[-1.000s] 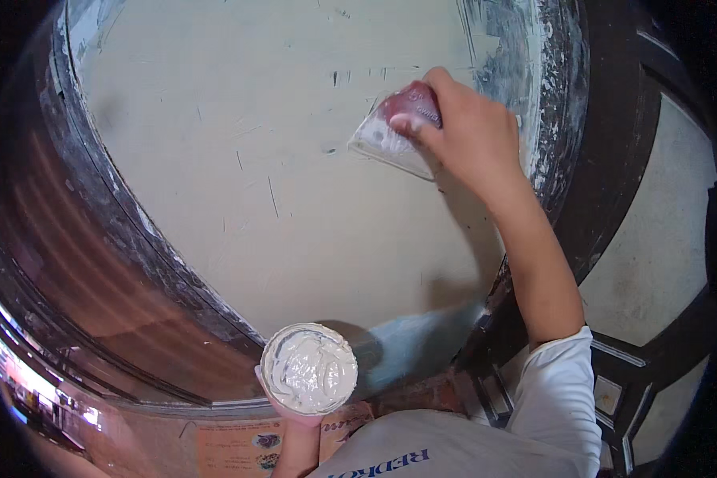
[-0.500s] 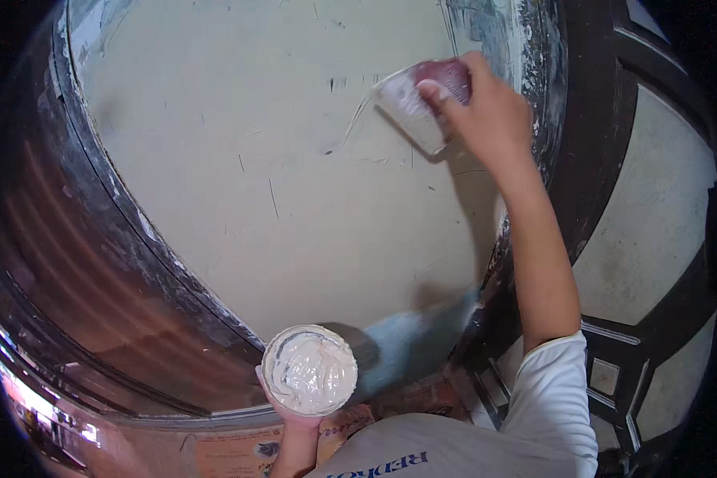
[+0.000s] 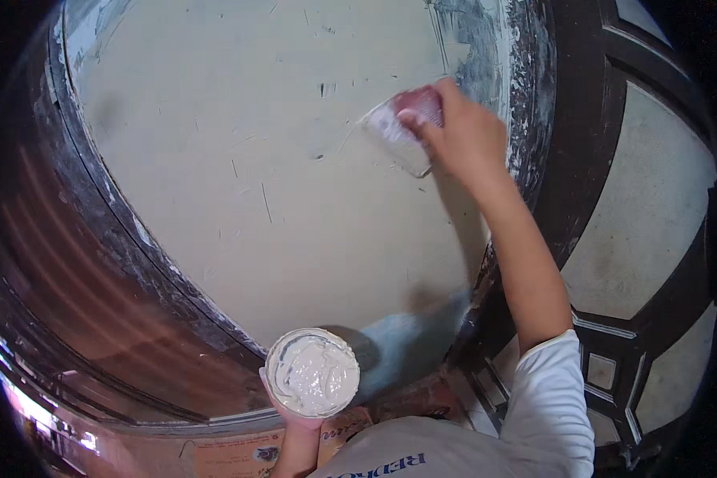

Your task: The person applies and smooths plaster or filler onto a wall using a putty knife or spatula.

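My right hand (image 3: 464,131) grips the reddish handle of a wide putty knife (image 3: 398,137), its fingers closed round it. The broad blade, smeared with pale putty, lies against the wall panel (image 3: 215,183) in its upper right part. A cream coat covers most of that panel, with thin dark scratches and small gaps in it. Low in the middle, my left hand (image 3: 299,418) holds a round tub (image 3: 272,374) from beneath. Glossy cream putty (image 3: 320,373) fills much of the tub. Most of the left fingers are hidden under it.
Dark, putty-stained frame posts border the panel at left (image 3: 147,235) and right (image 3: 530,88). To the right stands a dark panelled door (image 3: 605,239). Bluish bare patches show at the panel's lower edge (image 3: 390,342) and upper right. Printed cardboard (image 3: 235,454) lies on the floor.
My right hand and the putty knife have moved down and slightly left over the panel. The tub in my left hand stays nearly in place.
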